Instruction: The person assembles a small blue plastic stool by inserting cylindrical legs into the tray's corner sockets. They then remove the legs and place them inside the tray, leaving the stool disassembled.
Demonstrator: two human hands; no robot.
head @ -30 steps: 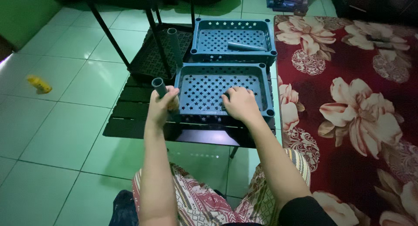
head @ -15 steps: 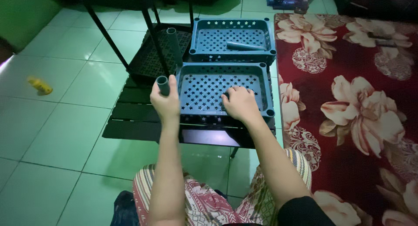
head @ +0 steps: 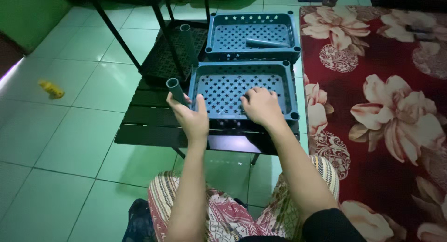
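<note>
L hand [head: 193,121] grip closed around grey tube [head: 177,90], held tilted just left of near blue tray [head: 242,90] on black bench [head: 149,125]; R hand [head: 261,107] grip flat, open, resting inside tray.

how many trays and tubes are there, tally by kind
blue star-hole trays: 2, the near tray and the far tray
grey tubes: 3, the held tube, the upright tube and the loose tube
total: 5

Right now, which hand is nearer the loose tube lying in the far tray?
Right. The right hand rests in the near tray, just below the far tray's tube. The left hand sits further left, holding another tube.
</note>
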